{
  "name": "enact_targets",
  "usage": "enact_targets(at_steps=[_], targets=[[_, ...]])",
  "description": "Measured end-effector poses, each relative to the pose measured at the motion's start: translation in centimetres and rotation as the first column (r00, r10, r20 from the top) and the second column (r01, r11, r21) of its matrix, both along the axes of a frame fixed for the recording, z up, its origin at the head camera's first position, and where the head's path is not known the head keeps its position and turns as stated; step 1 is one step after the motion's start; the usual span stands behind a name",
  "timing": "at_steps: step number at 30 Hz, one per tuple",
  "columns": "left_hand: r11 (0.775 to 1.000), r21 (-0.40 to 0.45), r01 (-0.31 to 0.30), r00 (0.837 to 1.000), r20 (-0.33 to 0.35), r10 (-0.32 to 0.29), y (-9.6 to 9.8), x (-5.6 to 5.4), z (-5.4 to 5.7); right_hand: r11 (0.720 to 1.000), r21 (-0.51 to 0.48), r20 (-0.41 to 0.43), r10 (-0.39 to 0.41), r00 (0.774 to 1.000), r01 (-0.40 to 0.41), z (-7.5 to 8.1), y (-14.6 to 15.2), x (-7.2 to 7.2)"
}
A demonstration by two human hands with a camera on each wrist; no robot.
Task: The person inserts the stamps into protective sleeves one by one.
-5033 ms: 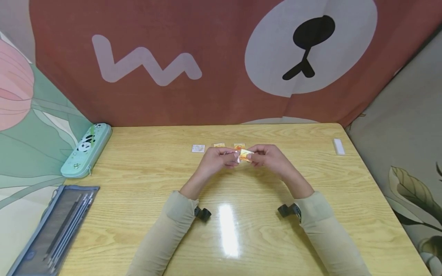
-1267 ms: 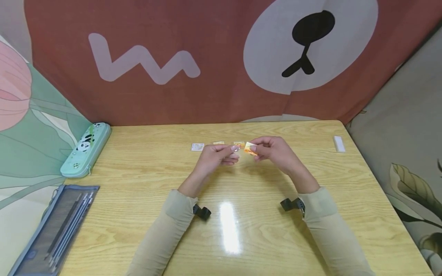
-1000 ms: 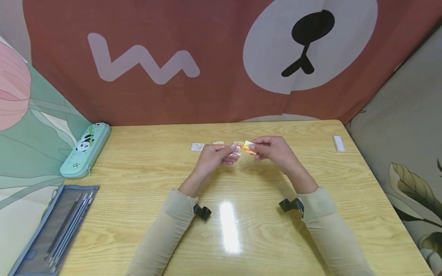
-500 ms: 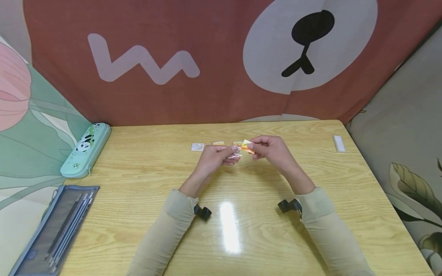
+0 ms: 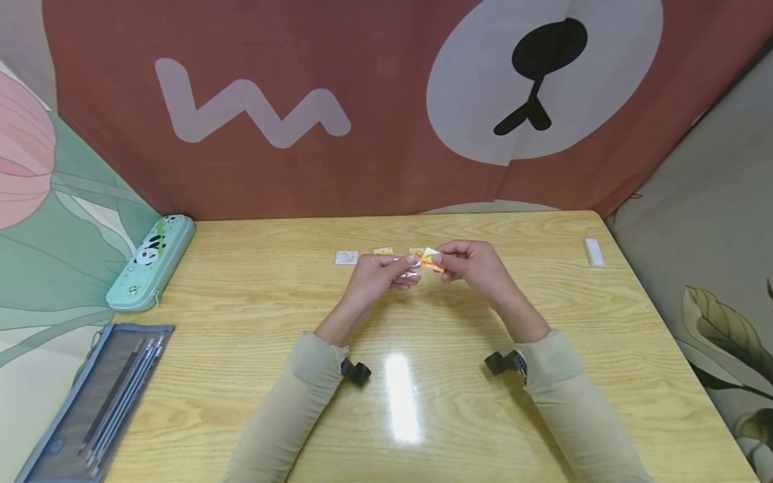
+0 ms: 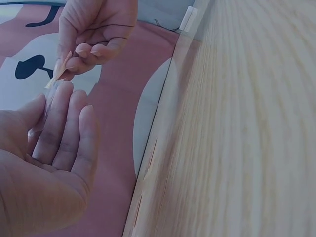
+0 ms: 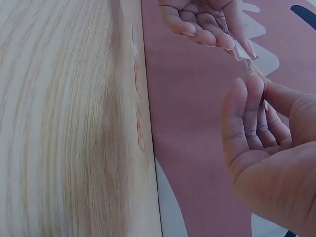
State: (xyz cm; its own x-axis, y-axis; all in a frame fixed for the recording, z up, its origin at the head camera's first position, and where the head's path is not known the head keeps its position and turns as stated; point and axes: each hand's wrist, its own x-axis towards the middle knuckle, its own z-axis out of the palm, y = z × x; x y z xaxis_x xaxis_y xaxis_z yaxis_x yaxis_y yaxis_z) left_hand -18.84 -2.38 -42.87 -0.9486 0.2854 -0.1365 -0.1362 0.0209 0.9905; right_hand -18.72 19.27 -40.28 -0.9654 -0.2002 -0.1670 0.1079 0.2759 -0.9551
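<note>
Close over the far middle of the table, my left hand [image 5: 372, 278] pinches a small clear plastic sleeve [image 7: 241, 52] between thumb and forefinger. A stamp-sized orange and yellow card [image 5: 433, 259] is pinched by its right side in my right hand [image 5: 478, 266]. The card's left end is right at the sleeve's opening and overlaps it in the head view. In the left wrist view, the card [image 6: 63, 66] is seen nearly edge-on. Behind the hands lie a white card [image 5: 347, 257], a yellow card [image 5: 383, 251] and an orange card [image 5: 417, 252] in a row, the last two partly hidden.
A mint panda pencil case [image 5: 151, 263] lies at the far left of the wooden table [image 5: 253, 295]. A mesh pouch [image 5: 166, 329] with several pencils is nearer on the left. A white block [image 5: 594, 253] sits far right. A red-brown curtain [image 5: 272, 181] hangs behind.
About a second ago the card and sleeve stood slightly apart. Since then my right hand has shifted a little left, bringing the card's end to the sleeve. The left hand has barely moved.
</note>
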Motion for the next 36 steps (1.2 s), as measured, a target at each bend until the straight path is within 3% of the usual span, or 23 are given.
enact_targets(at_steps=[7,18,30,36], targets=[[1.0,0.0,-0.012,1.0,-0.006,0.012,0.01,0.02,-0.11,0.998,0.035,0.019,0.044,0.999,-0.045,0.05,0.11,0.14],[1.0,-0.01,-0.005,1.0,0.002,0.006,0.08,0.06,0.02,0.998,0.05,-0.006,0.037,0.999,-0.037,-0.22,0.08,0.01],[1.0,0.026,-0.015,1.0,0.007,0.015,0.25,0.0,-0.1,0.986,0.101,0.022,0.128,0.991,-0.13,-0.07,0.54,-0.22],[1.0,0.007,-0.016,1.0,-0.012,0.016,0.2,0.01,-0.28,0.986,0.099,0.047,0.133,0.99,-0.137,0.09,0.65,-0.36]])
